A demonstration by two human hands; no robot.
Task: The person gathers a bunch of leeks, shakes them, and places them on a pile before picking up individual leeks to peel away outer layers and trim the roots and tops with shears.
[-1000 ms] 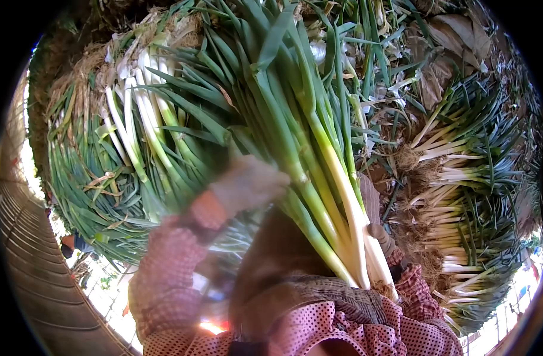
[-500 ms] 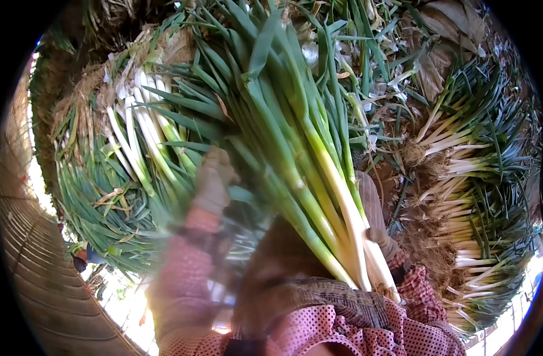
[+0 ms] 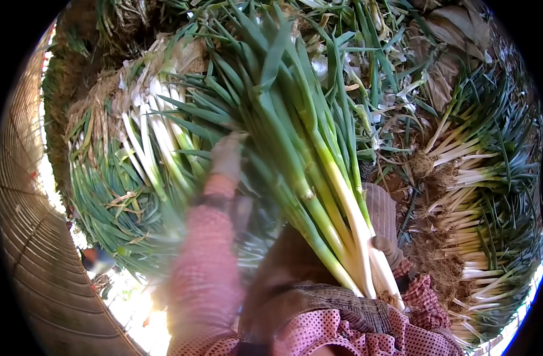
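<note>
A bunch of green onions (image 3: 319, 172) leans across my lap, its white ends low on the right and its green leaves fanning upward. My right hand (image 3: 389, 250), in a dull glove, is closed around the white ends. Blurred by motion, my left hand (image 3: 227, 155) is at the left edge of the bunch's leaves; its fingers are too smeared to read. Just to its left lies a big pile of green onions (image 3: 126, 190), with several clean white stalks (image 3: 156, 124) on top.
Rows of rooted green onions (image 3: 461, 207) line the right side, roots toward me. Trimmed leaves and peelings (image 3: 372, 89) litter the ground ahead, beside a dry brown sheet (image 3: 446, 65). The woven brim of a hat (image 3: 34, 237) curves along the left.
My left hand has moved up and slightly right along the leaves. My right hand keeps its hold on the white ends. The whole view has shifted a little.
</note>
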